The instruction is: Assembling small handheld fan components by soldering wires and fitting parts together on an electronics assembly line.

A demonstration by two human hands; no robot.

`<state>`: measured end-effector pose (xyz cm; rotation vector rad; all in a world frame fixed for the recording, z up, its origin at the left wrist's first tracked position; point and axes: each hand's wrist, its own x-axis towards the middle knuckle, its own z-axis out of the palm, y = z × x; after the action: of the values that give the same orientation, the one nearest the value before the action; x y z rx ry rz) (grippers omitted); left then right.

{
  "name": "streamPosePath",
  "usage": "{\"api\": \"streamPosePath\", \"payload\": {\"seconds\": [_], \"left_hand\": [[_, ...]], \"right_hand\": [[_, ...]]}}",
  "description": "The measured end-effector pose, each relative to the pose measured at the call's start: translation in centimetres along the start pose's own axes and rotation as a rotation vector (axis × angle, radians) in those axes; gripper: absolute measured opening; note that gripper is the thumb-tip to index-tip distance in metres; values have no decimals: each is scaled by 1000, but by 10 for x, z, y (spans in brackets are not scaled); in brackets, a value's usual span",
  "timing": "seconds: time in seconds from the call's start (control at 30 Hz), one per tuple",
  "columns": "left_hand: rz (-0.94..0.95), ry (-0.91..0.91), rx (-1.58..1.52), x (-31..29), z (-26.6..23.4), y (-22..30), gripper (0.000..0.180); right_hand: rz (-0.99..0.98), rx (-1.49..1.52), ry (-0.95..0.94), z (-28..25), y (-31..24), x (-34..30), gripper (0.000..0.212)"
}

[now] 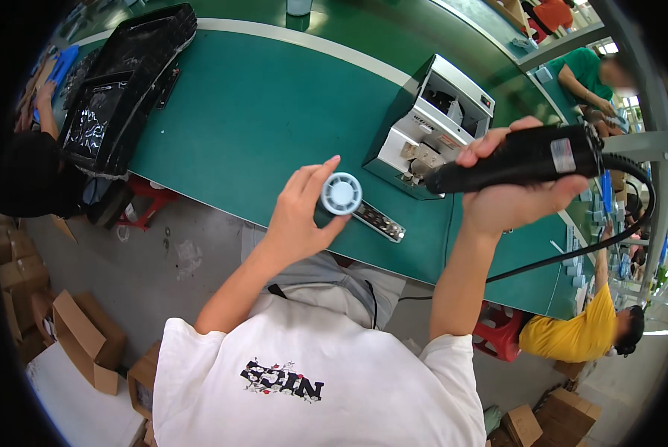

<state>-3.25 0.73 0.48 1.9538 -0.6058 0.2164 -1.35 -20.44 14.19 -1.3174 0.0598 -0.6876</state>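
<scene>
Between the fingertips and thumb of my left hand (298,216) is a light blue round plastic part (341,194) with a spoked, slotted face turned up. My right hand (502,205) is wrapped round a black electric screwdriver (528,158), held nearly level with its tip to the left. That tip lies in front of a grey and black screw feeder (431,127); whether they touch, I cannot tell. A narrow metal strip with a row of small holes or parts (382,222) rests on the green table beside my left hand, its near end hidden by the blue part.
Black trays (118,89) stand at the table's far left. The screwdriver's black cable (572,253) loops down at the right, across the green tabletop (237,112). A light blue cup-shaped part (299,7) stands at the far edge. Other people work at both sides; cardboard boxes (88,328) lie behind left.
</scene>
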Motion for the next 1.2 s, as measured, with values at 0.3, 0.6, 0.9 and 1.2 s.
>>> {"api": "streamPosePath", "payload": {"seconds": [0.3,0.6,0.9,1.2], "left_hand": [[11,-50,8,-6,11,-4,76],[37,-59,20,-5,11,-3,75],[47,-57,25,-6,13,-4,77],[47,-112,92,-5,12,-1,76]], "right_hand": [[-56,340,-191,3,3,-59,107],[-59,343,-174,3,14,-65,101],[-47,317,-209,3,14,-69,110],[-187,248,-260,4,26,-74,116]]}}
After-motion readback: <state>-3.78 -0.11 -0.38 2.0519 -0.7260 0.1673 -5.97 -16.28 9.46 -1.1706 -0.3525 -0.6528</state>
